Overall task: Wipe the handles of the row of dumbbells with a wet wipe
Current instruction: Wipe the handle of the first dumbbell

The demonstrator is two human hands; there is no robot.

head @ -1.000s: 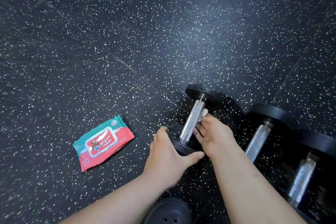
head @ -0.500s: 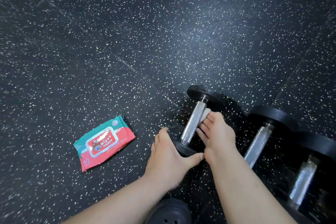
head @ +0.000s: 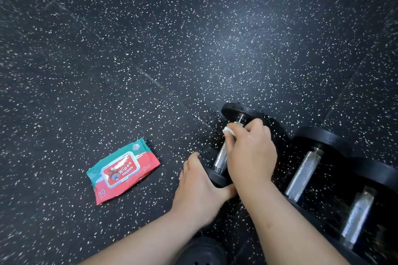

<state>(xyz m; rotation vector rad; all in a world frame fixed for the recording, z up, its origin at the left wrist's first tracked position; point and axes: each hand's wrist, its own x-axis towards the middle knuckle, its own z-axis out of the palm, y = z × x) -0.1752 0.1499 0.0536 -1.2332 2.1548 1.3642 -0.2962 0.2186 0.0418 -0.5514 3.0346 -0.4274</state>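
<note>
Three black dumbbells with knurled chrome handles lie side by side on the floor at the lower right. My right hand (head: 251,153) is wrapped over the far part of the leftmost dumbbell's handle (head: 220,159), holding a white wet wipe (head: 228,130) against it; a bit of wipe sticks out by my fingertips. My left hand (head: 199,187) grips the near head (head: 217,177) of that dumbbell, thumb under it. The middle dumbbell's handle (head: 303,175) and the right dumbbell's handle (head: 355,217) are bare.
A red and teal pack of wipes (head: 122,170) lies on the speckled black rubber floor (head: 150,49) to the left of my hands. The toe of a black shoe (head: 200,253) shows at the bottom edge.
My right hand has slid with the wipe up the handle toward the far head and now covers its top. My left hand has kept its hold on the near head.
</note>
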